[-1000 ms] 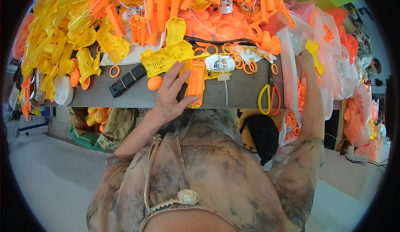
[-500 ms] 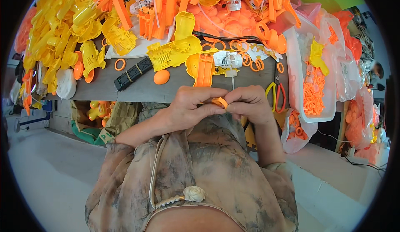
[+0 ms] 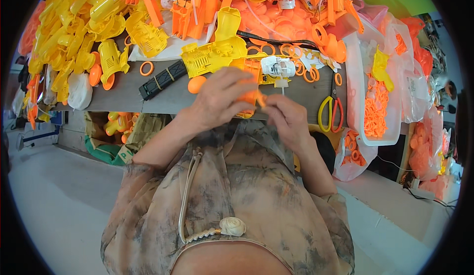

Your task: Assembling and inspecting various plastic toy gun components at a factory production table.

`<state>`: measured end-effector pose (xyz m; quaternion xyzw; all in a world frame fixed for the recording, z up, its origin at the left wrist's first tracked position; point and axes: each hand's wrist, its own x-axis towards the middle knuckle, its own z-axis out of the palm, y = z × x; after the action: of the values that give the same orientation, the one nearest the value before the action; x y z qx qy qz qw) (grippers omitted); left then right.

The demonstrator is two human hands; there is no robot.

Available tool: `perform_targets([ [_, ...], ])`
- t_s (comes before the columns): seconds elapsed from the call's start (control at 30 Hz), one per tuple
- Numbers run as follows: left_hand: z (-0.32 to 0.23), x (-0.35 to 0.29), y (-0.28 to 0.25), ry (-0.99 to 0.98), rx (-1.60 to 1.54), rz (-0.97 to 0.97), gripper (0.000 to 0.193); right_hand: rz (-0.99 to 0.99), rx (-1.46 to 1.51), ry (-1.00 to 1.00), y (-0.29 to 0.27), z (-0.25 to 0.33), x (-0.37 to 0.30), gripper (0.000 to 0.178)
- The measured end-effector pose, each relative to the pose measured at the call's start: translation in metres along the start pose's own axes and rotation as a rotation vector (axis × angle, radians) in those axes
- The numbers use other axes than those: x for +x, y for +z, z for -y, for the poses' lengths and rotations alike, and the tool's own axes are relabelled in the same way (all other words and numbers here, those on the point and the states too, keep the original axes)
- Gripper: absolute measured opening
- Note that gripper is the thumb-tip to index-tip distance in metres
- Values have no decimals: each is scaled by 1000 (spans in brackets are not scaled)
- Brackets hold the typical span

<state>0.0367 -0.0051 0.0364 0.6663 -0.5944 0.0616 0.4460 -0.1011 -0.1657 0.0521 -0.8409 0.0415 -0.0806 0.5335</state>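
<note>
Left grip (image 3: 219,97) and right grip (image 3: 289,119) both narrow, pinching small orange plastic piece (image 3: 260,98), exact shape blurred, between them. Boxy white plastic housing (image 3: 278,67) just beyond right grip. Best: pinch lightly, steady both sides, avoid bending it.

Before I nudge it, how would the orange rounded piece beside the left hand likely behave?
The orange rounded piece may rock or roll, given its domed outline, though its underside is hidden. Its smooth-looking surface suggests stiff, possibly slippery plastic.
</note>
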Motion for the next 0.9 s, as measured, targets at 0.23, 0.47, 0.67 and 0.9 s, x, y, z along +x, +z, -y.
perform_targets([
  [0.23,17,-7,9,-82,169,169,59,-107,-544,-182,5,-17,16,15],
  [0.47,19,-8,10,-88,151,182,62,-35,-641,-147,4,-17,16,16],
  [0.67,19,-6,9,-95,116,195,58,66,-740,-123,0,-14,27,12],
  [0.9,15,1,12,-1,300,186,36,86,-608,-138,-1,-14,31,12],
])
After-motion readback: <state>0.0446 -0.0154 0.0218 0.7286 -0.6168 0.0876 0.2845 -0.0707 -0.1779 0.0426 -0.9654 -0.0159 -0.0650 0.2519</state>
